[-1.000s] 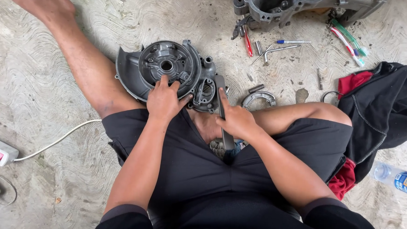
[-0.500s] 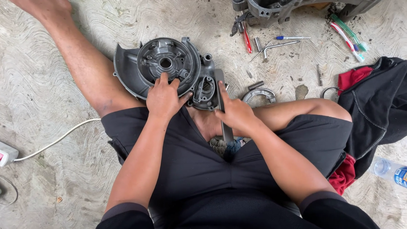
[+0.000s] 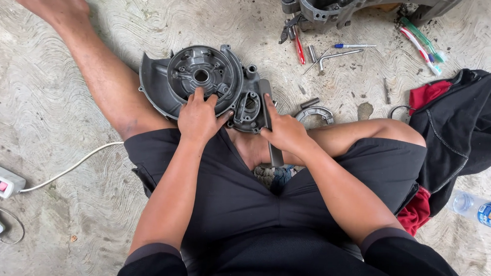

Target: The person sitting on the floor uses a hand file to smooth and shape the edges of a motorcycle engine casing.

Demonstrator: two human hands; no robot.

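Sitting on swirl-textured concrete floor (image 3: pixel 52 213), tools (image 3: pixel 335 51) scattered.

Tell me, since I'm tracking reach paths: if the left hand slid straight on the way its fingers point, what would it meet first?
The left hand rests on the grey engine cover, fingers pointing up-frame. It would likely meet the round centre hub first.

An engine cover (image 3: pixel 204 79) is lying on the concrete floor (image 3: pixel 63 213) between a seated person's legs, the left hand (image 3: pixel 199 117) resting on its near rim, the right hand (image 3: pixel 285 131) just beside it gripping a flat bar (image 3: pixel 269 120). Hand tools (image 3: pixel 335 51) are lying behind; a power strip (image 3: pixel 2 181) is sitting far left; clothing (image 3: pixel 463 129) and a bottle (image 3: pixel 479 210) are lying right.
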